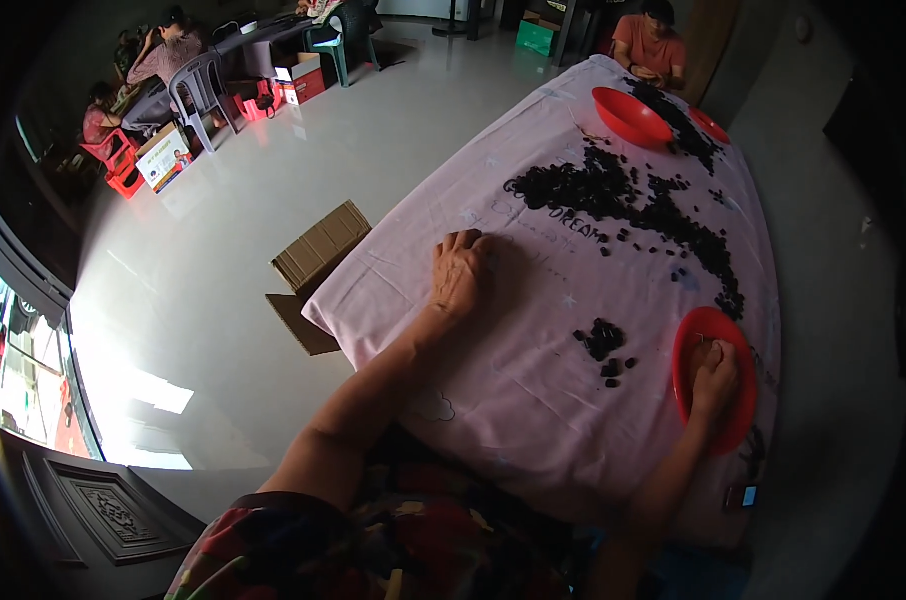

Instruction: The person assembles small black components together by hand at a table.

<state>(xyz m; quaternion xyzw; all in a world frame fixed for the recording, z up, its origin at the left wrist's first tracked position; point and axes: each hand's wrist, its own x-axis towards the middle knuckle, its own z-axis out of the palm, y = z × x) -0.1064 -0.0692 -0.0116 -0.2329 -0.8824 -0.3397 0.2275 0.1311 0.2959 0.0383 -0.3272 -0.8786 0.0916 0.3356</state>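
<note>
My left hand [458, 272] rests on the pink tablecloth [513, 400], left of the middle. Its fingers are curled down, and their tips and anything in them are hidden. At the right, my right hand [715, 380] reaches into a red oval bowl [686, 365] with its fingers closed together. What they hold is too small to make out; something thin and pale shows near the fingertips. Between my hands, closer to the right one, lies a small heap of black pieces [603, 340] with a few loose ones beside it.
A larger spread of black pieces [593, 190] covers the far table. Another red bowl [631, 116] stands there, near a seated person [651, 50]. An open cardboard box [321, 245] is on the floor by the left edge. A small device [741, 496] sits at the near right.
</note>
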